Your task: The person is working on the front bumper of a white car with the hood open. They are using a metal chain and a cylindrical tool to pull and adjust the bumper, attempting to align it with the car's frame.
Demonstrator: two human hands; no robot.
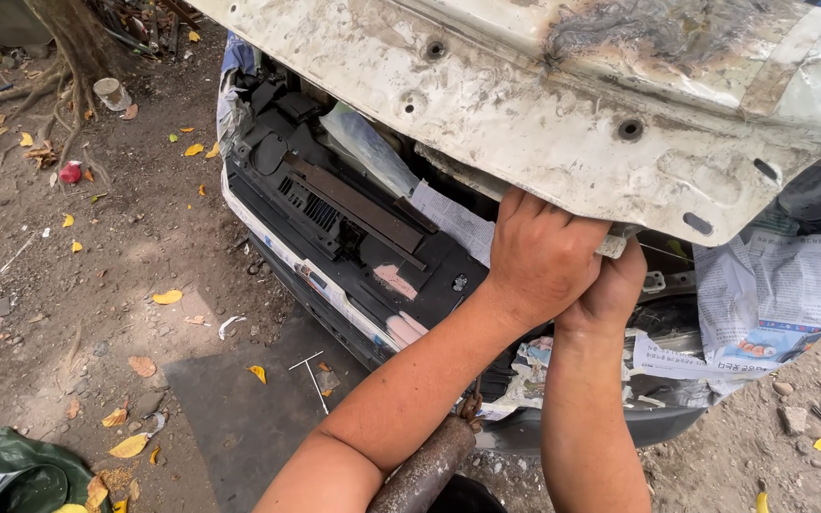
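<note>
At the lower edge of the raised white hood (563, 104), about three o'clock from the middle of the view, both hands meet. The left hand (542, 255) lies knuckles-up with its fingers curled over the hood's rim, pressed against the scorched, scuffed sheet metal. The right hand (612, 290) sits just behind and under it, toward four o'clock, fingers reaching up to the same rim; something pale and small shows at its fingertips, but whether the hand is clamped on it or only touching the edge I cannot tell. The left hand reads as closed over the rim itself.

My judgement is that the step in hand is work on the hood's front lip — holding or feeling along it near the middle of the edge. Any further move there would call for a firm hold with one hand while the other works in the narrow gap beneath, out of sight.

Below the hands, from nine to seven o'clock, runs the black front panel (353, 228) of the car with its slotted grille. Sheets of newspaper (781, 285) are stuffed into the engine bay at three to four o'clock. A rusty metal pipe (425, 470) leans in at six o'clock, touching the left forearm. Yellow leaves (167, 296) dot the dirt ground (97, 285) at nine o'clock, and green sheeting (11, 465) lies at the bottom left corner.
</note>
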